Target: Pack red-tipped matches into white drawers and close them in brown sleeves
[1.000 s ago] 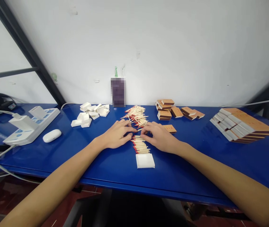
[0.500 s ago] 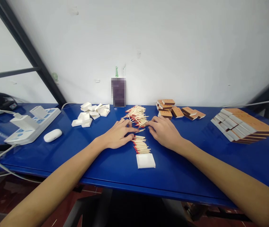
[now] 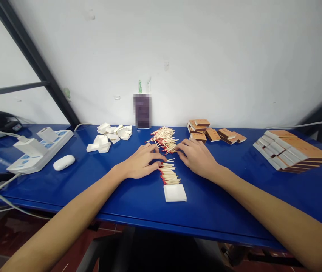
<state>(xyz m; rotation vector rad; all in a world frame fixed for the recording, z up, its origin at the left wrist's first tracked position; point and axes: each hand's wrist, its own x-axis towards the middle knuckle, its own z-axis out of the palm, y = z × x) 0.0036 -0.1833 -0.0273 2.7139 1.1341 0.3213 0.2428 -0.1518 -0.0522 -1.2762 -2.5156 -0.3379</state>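
Left hand (image 3: 141,161) half-spread, fingertips at matchstick row's (image 3: 170,175) 11 o'clock. Right hand (image 3: 197,157) loosely curled, matchstick pile's (image 3: 164,136) 4 o'clock; can't tell if gripping.

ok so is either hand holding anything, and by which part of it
Cannot be told. The left hand is at the red-headed end of the match row, the right hand by the match pile; no clear pinch shows.

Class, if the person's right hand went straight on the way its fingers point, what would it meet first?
Most likely the loose heap of matches, right at the fingers' end of the right hand; depth is unclear, so they may already touch.
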